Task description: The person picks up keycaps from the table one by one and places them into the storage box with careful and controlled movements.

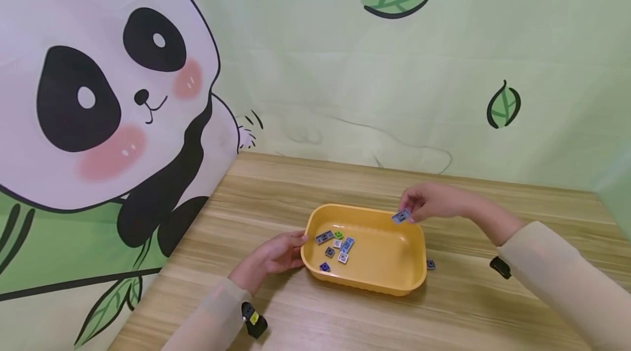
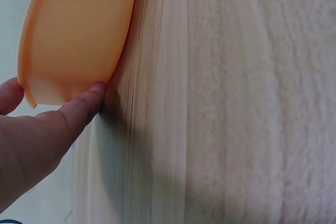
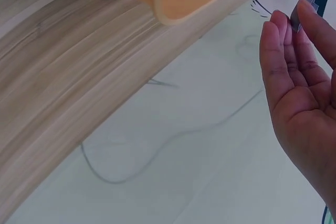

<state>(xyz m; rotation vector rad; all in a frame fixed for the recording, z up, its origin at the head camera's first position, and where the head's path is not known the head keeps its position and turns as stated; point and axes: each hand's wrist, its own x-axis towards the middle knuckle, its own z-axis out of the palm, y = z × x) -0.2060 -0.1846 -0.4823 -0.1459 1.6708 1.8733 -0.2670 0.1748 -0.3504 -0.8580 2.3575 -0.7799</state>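
Note:
A yellow plastic basin [image 1: 379, 285] stands on the wooden table, and the left hand [image 1: 279, 253] holds its left end. In the left wrist view, the thumb [image 2: 84, 106] touches the basin's lower wall while a finger is at the rim. Above the basin's far right corner, the right hand [image 1: 436, 201] pinches a small blue-grey rectangular piece [image 1: 401, 216] between thumb and fingers. The same piece [image 3: 305, 6] appears edge-on in the right wrist view. Several small pieces lie in the basin's left half, among them a green square [image 1: 338, 235] and a light-blue rectangle [image 1: 347, 245].
A dark blue square piece [image 1: 431, 265] lies on the table just outside the basin's right end. Behind the wooden table [image 1: 345, 318] hangs a pale green cloth [image 1: 315, 66] with a panda and leaves. Black bands with cameras [image 1: 254, 320] sit at the wrists.

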